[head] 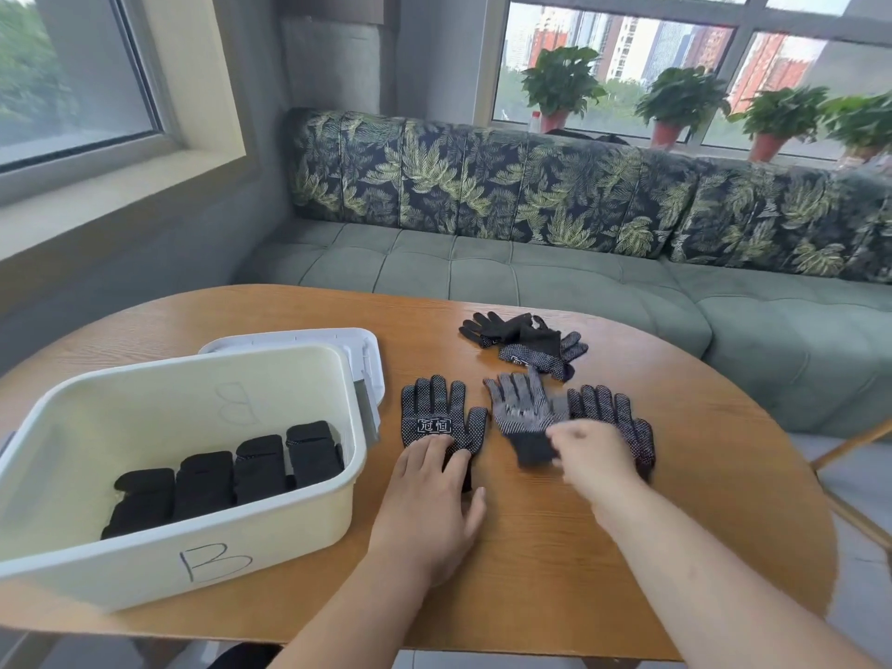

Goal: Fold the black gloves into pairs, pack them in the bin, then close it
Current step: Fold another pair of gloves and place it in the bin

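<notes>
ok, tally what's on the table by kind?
Folded glove bundles in the bin: 4
Single loose gloves, near edge: 3
Gloves in the far pile: at least 2, tangled
Bin: 1
Lid: 1
Total: at least 11

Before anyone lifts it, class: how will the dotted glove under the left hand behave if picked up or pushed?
The dotted glove lies flat like thin knit, so probably droops limply. Likely light: the right hand holds the neighbouring glove by a pinch. Its dots may grip the table when pushed.
</notes>
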